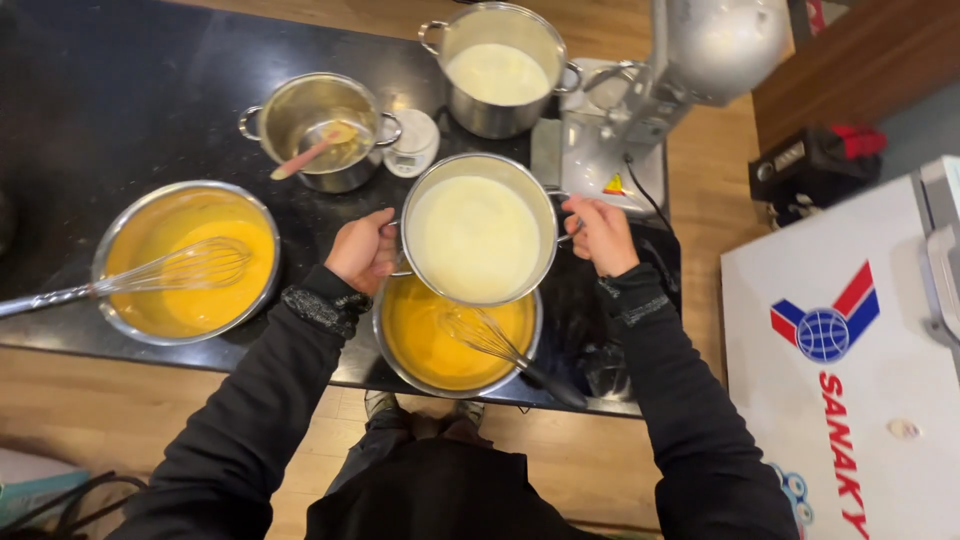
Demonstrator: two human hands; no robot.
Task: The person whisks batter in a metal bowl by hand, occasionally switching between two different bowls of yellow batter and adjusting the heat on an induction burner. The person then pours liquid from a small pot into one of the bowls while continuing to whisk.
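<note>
My left hand (362, 250) and my right hand (602, 235) each grip a side handle of a steel pot (476, 237) full of white liquid. I hold the pot up above a steel bowl (455, 345) of orange-yellow batter, covering the bowl's far half. A wire whisk (492, 340) leans in that bowl, its handle pointing to the counter's near right edge.
On the black counter (120, 90): a second bowl of orange batter with a whisk (188, 262) at left, a pot with a pink spatula (320, 128), a small white scale (414, 140), another pot of white liquid (498, 68), a stand mixer (660, 70). A white chest freezer (850, 350) stands right.
</note>
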